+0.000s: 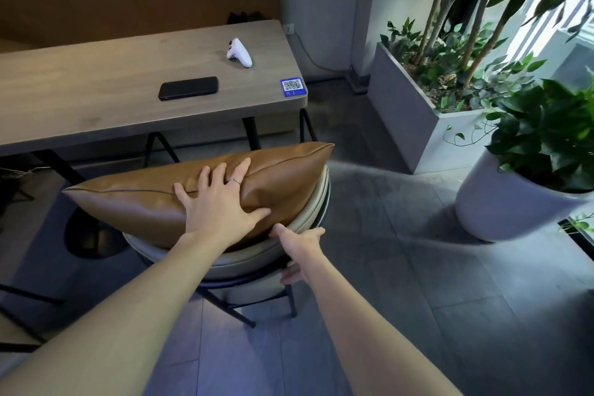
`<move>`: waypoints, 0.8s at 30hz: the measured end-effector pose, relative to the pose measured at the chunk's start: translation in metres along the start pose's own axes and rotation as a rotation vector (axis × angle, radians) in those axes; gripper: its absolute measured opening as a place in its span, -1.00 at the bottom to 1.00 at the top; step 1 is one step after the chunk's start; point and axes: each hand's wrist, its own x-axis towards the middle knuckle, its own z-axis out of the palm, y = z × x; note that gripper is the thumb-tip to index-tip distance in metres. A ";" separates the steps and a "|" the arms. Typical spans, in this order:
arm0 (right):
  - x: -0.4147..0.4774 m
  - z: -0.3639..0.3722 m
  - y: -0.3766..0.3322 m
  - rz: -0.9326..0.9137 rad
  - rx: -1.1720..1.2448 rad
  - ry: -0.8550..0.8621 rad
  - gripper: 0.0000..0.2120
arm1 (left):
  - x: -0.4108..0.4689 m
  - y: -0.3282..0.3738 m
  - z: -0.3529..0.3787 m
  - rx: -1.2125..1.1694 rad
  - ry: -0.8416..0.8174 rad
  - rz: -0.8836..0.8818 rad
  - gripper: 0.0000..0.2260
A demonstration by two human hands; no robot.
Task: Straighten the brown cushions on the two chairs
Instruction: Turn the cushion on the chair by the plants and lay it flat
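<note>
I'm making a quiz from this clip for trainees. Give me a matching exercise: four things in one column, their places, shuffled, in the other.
Things:
1. brown cushion
2. black phone
3. left hand
4. right hand

Places:
A. gripping the chair back's rim
B. flat on the table
C. propped against the chair back
D. spread flat on the cushion

Pairs: 1-C, 2-B, 3-D, 4-A
</note>
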 end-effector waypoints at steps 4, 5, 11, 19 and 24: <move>0.002 -0.009 0.003 -0.025 -0.103 -0.004 0.28 | 0.001 0.005 -0.007 0.039 -0.056 -0.005 -0.10; 0.003 -0.013 0.002 -0.025 -0.135 -0.018 0.30 | 0.003 0.008 -0.010 0.056 -0.085 -0.007 -0.09; 0.005 -0.048 -0.006 -0.066 -0.175 -0.088 0.05 | 0.028 0.047 -0.033 0.043 -0.239 -0.058 0.07; 0.015 -0.048 -0.007 -0.162 -0.179 -0.059 -0.01 | 0.032 0.069 -0.028 0.064 -0.245 -0.006 0.02; 0.015 -0.050 -0.006 -0.159 -0.220 -0.052 -0.03 | 0.031 0.071 -0.016 0.108 -0.230 -0.036 -0.02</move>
